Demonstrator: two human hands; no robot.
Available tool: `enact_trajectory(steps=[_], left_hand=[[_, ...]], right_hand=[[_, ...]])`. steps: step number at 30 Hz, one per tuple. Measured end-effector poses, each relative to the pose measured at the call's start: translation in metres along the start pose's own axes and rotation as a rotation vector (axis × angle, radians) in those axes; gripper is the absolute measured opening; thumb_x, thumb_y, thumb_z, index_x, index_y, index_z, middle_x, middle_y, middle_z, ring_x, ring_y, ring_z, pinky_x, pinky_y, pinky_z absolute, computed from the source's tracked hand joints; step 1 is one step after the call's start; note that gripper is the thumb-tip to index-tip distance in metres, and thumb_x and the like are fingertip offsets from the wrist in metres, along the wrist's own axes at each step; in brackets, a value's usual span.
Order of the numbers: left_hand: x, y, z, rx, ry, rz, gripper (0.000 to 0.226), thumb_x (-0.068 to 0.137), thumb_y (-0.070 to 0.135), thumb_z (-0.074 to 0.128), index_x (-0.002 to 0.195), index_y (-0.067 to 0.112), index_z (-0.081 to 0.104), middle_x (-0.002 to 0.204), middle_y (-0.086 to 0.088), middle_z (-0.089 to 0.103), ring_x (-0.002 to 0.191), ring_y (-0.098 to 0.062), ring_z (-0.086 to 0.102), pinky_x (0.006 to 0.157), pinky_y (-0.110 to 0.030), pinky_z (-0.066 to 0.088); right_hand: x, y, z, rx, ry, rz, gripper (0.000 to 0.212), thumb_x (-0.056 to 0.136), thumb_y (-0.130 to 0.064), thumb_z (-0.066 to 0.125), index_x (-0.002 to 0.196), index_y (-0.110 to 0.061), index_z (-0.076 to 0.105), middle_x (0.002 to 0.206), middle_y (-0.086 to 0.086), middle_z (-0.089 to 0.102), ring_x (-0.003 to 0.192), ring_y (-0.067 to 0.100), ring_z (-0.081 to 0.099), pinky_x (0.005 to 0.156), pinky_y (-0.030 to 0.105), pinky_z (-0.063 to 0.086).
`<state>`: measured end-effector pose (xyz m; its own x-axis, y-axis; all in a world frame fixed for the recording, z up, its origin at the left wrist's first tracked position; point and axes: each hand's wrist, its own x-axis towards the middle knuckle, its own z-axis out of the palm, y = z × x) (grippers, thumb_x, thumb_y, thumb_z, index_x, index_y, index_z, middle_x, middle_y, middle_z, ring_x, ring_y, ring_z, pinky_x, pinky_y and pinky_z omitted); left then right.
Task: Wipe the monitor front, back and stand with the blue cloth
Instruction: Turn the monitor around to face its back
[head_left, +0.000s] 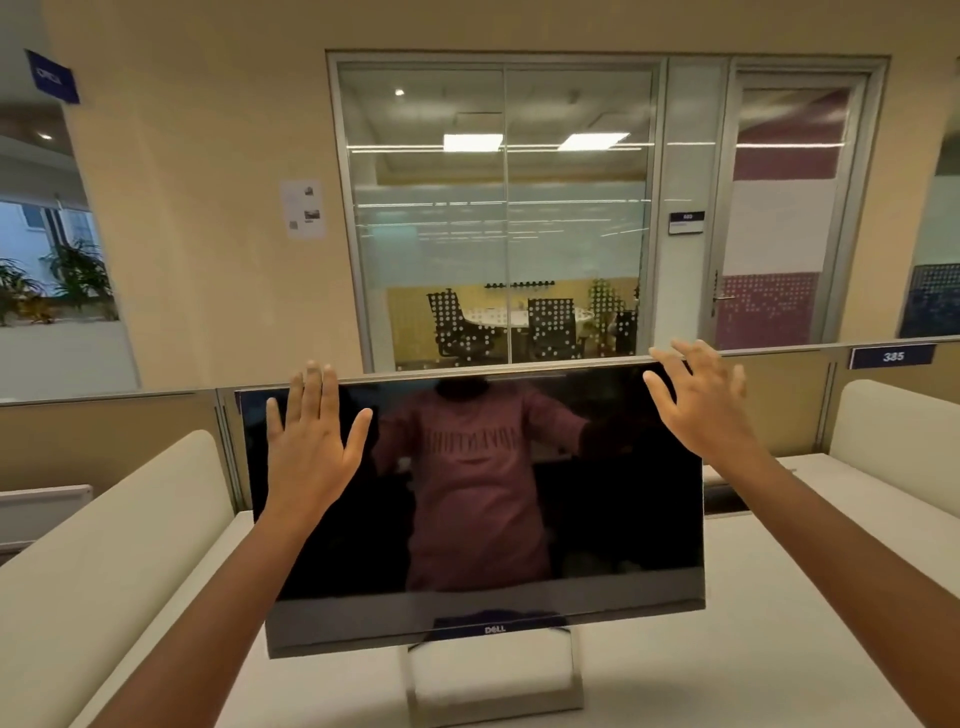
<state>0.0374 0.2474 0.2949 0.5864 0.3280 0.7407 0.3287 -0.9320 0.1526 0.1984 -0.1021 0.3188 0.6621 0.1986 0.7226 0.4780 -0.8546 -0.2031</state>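
One monitor (483, 519) stands in the middle of my view on a white desk (753, 623), its dark screen facing me, raised on a silver frame stand (493, 691). My left hand (309, 447) is up in front of the screen's upper left part, fingers straight and spread wide, holding nothing. My right hand (701, 410) is by the upper right corner, fingers likewise spread and holding nothing, tips reaching above the top edge. I cannot tell whether either hand touches the monitor. A person in a pink top is reflected in the screen. Behind the monitor runs a low partition (130, 431), with a tag (892, 356) reading 385 at the right. Beyond it a glass wall (498, 208) shows a room with chairs, and a door (779, 208) stands to the right.
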Motion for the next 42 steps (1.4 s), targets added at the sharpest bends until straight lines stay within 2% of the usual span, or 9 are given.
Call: enact_trajectory(steps=[9, 13, 17, 23, 27, 31, 35, 38, 42], left_hand=[[0.004, -0.004, 0.010, 0.045, -0.013, 0.027, 0.093, 0.075, 0.068, 0.008, 0.145, 0.007, 0.006, 0.155, -0.012, 0.006, 0.143, -0.025, 0.004, 0.113, -0.048, -0.003], [0.010, -0.005, 0.012, 0.030, -0.031, 0.023, 0.098, 0.070, 0.071, 0.007, 0.146, 0.009, 0.002, 0.155, -0.010, 0.003, 0.143, -0.023, 0.002, 0.113, -0.047, -0.005], [0.022, -0.010, 0.015, 0.046, -0.117, 0.011, 0.105, 0.063, 0.075, 0.000, 0.146, 0.010, -0.005, 0.155, -0.007, -0.004, 0.143, -0.020, -0.004, 0.113, -0.046, -0.006], [0.036, -0.009, 0.015, 0.051, -0.203, 0.022, 0.089, 0.085, 0.066, 0.028, 0.145, 0.008, -0.005, 0.155, -0.009, -0.004, 0.144, -0.022, -0.002, 0.114, -0.049, -0.001], [0.045, -0.010, 0.018, 0.057, -0.244, 0.022, 0.087, 0.087, 0.061, 0.030, 0.146, 0.008, -0.006, 0.156, -0.009, -0.005, 0.144, -0.022, -0.003, 0.114, -0.049, 0.000], [0.051, -0.012, 0.021, 0.016, -0.266, 0.027, 0.086, 0.087, 0.061, 0.030, 0.146, 0.009, -0.004, 0.156, -0.009, -0.005, 0.144, -0.022, -0.003, 0.114, -0.050, 0.002], [0.048, -0.013, 0.016, -0.030, -0.258, 0.065, 0.081, 0.089, 0.056, 0.032, 0.146, 0.008, 0.001, 0.155, -0.013, -0.001, 0.143, -0.027, 0.000, 0.114, -0.051, 0.006], [0.039, -0.008, 0.012, -0.022, -0.257, 0.142, 0.080, 0.088, 0.064, 0.020, 0.147, 0.012, 0.002, 0.155, -0.015, 0.001, 0.143, -0.029, 0.002, 0.114, -0.049, 0.007], [0.022, 0.019, 0.006, -0.032, -0.233, 0.290, 0.111, 0.060, 0.079, -0.026, 0.147, 0.017, 0.004, 0.155, -0.012, 0.006, 0.143, -0.025, 0.005, 0.115, -0.043, 0.007]], right_hand=[[-0.004, -0.012, -0.014, 0.002, -0.076, 0.001, 0.044, 0.096, -0.040, 0.037, 0.130, -0.014, 0.046, 0.134, 0.007, 0.046, 0.131, 0.024, 0.034, 0.107, 0.061, 0.017], [-0.010, -0.017, -0.012, -0.046, -0.011, 0.000, 0.045, 0.094, -0.041, 0.040, 0.123, -0.009, 0.052, 0.125, 0.013, 0.053, 0.121, 0.030, 0.042, 0.101, 0.058, 0.033], [-0.021, -0.023, -0.012, -0.100, 0.017, 0.018, 0.059, 0.088, -0.051, 0.028, 0.117, -0.007, 0.056, 0.116, 0.015, 0.057, 0.114, 0.034, 0.048, 0.090, 0.054, 0.042], [-0.035, -0.034, -0.016, -0.170, 0.009, 0.073, 0.061, 0.085, -0.051, 0.028, 0.114, -0.006, 0.057, 0.111, 0.016, 0.059, 0.110, 0.036, 0.051, 0.082, 0.055, 0.046], [-0.044, -0.044, -0.019, -0.212, 0.033, 0.100, 0.059, 0.085, -0.050, 0.032, 0.116, -0.006, 0.057, 0.112, 0.017, 0.058, 0.112, 0.037, 0.051, 0.084, 0.060, 0.043], [-0.047, -0.051, -0.021, -0.243, 0.038, 0.124, 0.051, 0.088, -0.041, 0.054, 0.124, -0.005, 0.053, 0.123, 0.020, 0.054, 0.122, 0.038, 0.044, 0.094, 0.067, 0.031], [-0.041, -0.060, -0.030, -0.286, -0.059, 0.135, 0.056, 0.093, -0.049, 0.037, 0.136, -0.014, 0.039, 0.140, 0.013, 0.040, 0.136, 0.029, 0.026, 0.108, 0.062, 0.011], [-0.036, -0.074, -0.028, -0.249, -0.053, 0.040, 0.052, 0.093, -0.048, 0.038, 0.134, -0.015, 0.044, 0.136, 0.012, 0.044, 0.134, 0.027, 0.030, 0.109, 0.061, 0.006], [-0.024, -0.097, -0.018, -0.263, -0.149, -0.095, 0.054, 0.094, -0.052, 0.030, 0.138, -0.022, 0.036, 0.135, 0.006, 0.045, 0.133, 0.023, 0.032, 0.111, 0.057, 0.006]])
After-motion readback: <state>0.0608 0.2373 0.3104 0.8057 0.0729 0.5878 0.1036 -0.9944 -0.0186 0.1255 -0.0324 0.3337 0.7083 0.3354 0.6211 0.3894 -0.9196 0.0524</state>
